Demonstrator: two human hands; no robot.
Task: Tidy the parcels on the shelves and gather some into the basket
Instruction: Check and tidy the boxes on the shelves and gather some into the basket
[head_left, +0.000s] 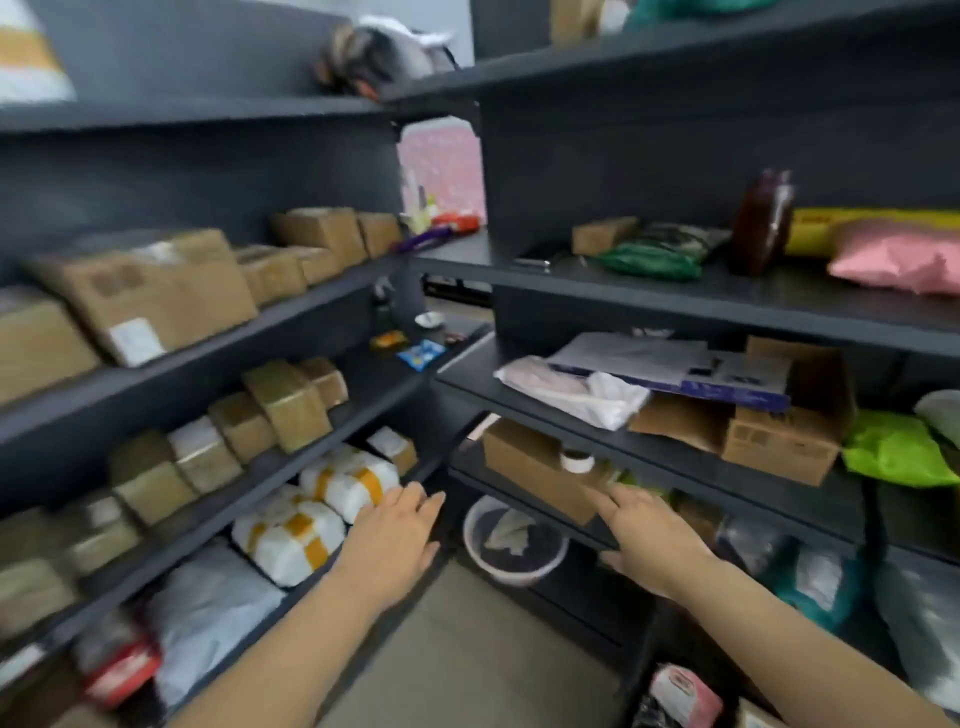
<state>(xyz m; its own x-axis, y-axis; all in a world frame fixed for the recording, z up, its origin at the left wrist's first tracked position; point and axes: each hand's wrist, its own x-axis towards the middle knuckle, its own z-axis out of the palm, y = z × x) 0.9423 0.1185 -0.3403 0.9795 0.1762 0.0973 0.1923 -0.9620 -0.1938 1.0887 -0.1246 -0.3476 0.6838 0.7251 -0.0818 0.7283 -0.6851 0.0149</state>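
**Reach toward the lower shelves.** Nearest, the left hand (397, 538) and right hand (652, 543) extend forward with fingers straight, gripping nothing. Just beyond the left hand, white taped parcels (348, 483) lie on the left shelves (270, 338). The right fingertips near a cardboard box (530, 470); contact cannot be told. Between them, a round floor basket (511, 576) holds one pale item. The farther shelves are cluttered, so most gathering appears undone.

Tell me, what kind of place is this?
Probably a parcel storeroom or pickup point: dark shelves on two sides, rows of taped cardboard boxes, and white parcels banded with yellow tape.
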